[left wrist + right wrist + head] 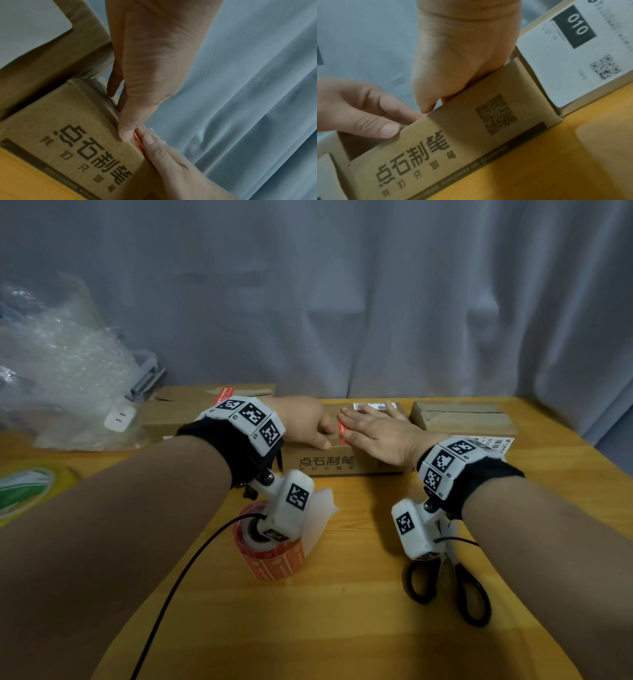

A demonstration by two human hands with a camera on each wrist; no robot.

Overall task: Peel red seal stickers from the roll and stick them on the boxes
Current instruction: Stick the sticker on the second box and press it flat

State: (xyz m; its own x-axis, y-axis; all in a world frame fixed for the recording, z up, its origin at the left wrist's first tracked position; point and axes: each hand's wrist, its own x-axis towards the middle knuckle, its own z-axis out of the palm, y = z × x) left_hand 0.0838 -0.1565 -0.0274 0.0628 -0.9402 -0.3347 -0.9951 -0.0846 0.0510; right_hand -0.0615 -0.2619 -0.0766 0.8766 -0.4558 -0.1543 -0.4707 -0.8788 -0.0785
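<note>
Both hands meet on top of the middle box point(342, 462), a brown carton with printed characters on its front face, standing near the far edge of the desk point(359, 594). The right hand point(376, 431) lies flat with its fingers point(356, 419) straight and together, pressing a red seal sticker point(342, 429) down onto the lid, probably so that it bonds across the seam. The left hand point(301, 421) has its fingers loosely curled, with the thumb point(126, 129) on the box's front top edge just beside the sticker; this looks meant to steady the carton against the push. It grips nothing that I can see. The roll of red stickers point(270, 553) stands upright nearer the front of the desk, under the left wrist, with a tail of backing paper point(320, 508) trailing from it, within easy reach for the next peel. A box point(191, 409) toward the far left corner already carries a red seal, while the box point(462, 416) toward the far right corner shows none. Scissors point(448, 587) lie under the right wrist. Bare desk lies between the roll and the scissors, so either hand can draw straight back.
</note>
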